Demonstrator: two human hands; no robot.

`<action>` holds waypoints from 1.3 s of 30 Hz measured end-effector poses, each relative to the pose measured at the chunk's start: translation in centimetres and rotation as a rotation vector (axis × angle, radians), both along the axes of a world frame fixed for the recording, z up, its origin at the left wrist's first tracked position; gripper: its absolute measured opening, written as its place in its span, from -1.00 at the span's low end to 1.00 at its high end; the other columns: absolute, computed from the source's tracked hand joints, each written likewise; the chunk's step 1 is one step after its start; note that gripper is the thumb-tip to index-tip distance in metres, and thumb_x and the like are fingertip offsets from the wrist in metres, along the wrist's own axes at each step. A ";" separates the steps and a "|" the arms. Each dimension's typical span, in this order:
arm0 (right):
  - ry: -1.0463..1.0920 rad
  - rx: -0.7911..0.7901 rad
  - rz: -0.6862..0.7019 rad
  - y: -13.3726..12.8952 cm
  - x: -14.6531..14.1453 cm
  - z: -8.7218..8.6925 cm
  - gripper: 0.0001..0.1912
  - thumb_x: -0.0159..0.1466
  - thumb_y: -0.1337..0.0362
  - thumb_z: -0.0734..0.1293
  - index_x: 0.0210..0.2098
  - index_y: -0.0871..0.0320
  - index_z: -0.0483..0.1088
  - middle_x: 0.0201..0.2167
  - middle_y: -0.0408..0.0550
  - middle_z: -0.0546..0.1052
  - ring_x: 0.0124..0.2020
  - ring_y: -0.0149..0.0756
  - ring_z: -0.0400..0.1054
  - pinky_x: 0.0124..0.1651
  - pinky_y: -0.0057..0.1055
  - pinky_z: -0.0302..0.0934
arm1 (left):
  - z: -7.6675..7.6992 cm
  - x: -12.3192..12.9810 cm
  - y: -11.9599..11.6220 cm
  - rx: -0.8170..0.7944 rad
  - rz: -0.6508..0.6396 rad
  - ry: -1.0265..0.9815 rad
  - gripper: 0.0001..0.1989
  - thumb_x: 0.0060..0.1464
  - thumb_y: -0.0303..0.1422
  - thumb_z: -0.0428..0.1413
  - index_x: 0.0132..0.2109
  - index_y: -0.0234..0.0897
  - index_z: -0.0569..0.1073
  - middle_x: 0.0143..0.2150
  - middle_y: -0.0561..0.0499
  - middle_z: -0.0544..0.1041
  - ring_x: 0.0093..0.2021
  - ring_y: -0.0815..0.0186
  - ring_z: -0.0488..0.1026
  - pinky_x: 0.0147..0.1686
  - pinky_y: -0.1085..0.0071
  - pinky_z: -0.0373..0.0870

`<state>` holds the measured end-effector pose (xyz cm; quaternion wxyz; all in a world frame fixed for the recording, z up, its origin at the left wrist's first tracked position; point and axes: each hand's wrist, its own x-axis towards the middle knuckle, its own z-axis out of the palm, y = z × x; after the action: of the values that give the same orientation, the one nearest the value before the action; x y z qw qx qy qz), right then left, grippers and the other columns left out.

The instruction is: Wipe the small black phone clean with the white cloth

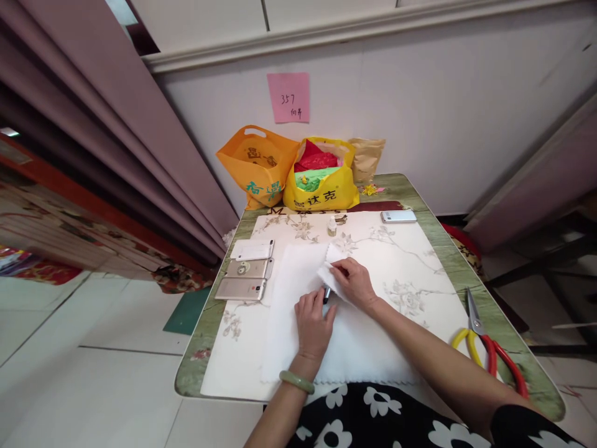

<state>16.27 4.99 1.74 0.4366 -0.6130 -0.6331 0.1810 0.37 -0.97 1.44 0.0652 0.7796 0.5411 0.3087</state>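
Observation:
A white cloth (298, 267) with a zigzag edge is spread in front of me. My right hand (353, 281) pinches a lifted, folded part of it between thumb and fingers. My left hand (313, 318), a green bangle on its wrist, rests low on the cloth. Between its forefinger and thumb is a small black and silvery object (327, 295), partly covered by the hand and the fold; its kind cannot be made out. Beyond the cloth stands a small bottle with a white cap (331, 226).
Left of the cloth lie three phones (241, 289). Another phone (398, 216) is at the back right. Red-and-yellow-handled scissors (476, 330) lie at the right edge. An orange bag (261, 165), a filled yellow bag (321, 190) and a brown paper bag (367, 160) stand behind.

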 end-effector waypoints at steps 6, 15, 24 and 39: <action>0.012 0.034 0.257 -2.8 -1.7 0.2 -0.82 0.31 0.18 0.28 -0.25 0.06 0.51 -0.37 -0.09 0.50 -0.35 -0.34 0.39 -0.27 -0.45 0.25 | -0.4 -0.1 0.2 -0.018 0.070 -0.031 -0.82 0.12 -0.58 0.01 -0.21 -0.33 0.49 -0.28 -0.11 0.46 -0.18 0.15 0.34 -0.19 0.23 0.31; -0.018 -0.002 -0.093 0.8 0.3 -0.2 -0.71 0.30 0.13 0.22 -0.33 0.12 0.52 -0.42 -0.04 0.50 -0.38 -0.27 0.37 -0.26 -0.38 0.21 | -0.8 -0.4 0.4 0.007 0.035 -0.114 -0.70 0.20 -0.51 0.01 0.07 -0.31 0.41 -0.14 -0.10 0.52 -0.12 0.20 0.37 -0.11 0.23 0.31; 0.627 -0.329 -0.383 1.6 4.4 0.6 -0.51 0.02 -0.13 0.30 -0.40 0.20 0.51 -0.60 -0.16 0.44 -0.53 -0.31 0.27 -0.46 -0.44 0.13 | 0.1 -0.2 0.1 -0.065 0.023 -0.061 -0.61 0.06 -0.35 0.21 0.06 -0.19 0.44 -0.14 -0.07 0.48 -0.09 0.15 0.37 -0.11 0.22 0.27; 0.521 -0.236 -0.294 1.8 5.7 1.0 -0.58 0.15 -0.03 0.26 -0.29 0.18 0.53 -0.52 -0.17 0.45 -0.45 -0.34 0.26 -0.42 -0.48 0.12 | 0.8 0.8 -0.4 0.020 0.046 0.081 -0.70 0.03 -0.29 0.19 -0.10 -0.28 0.37 -0.14 -0.12 0.45 -0.06 0.06 0.34 0.00 0.07 0.19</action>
<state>21.98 6.84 2.72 0.5314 -0.6772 -0.3794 0.3391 1.17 -1.33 2.28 0.0282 0.7794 0.5580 0.2837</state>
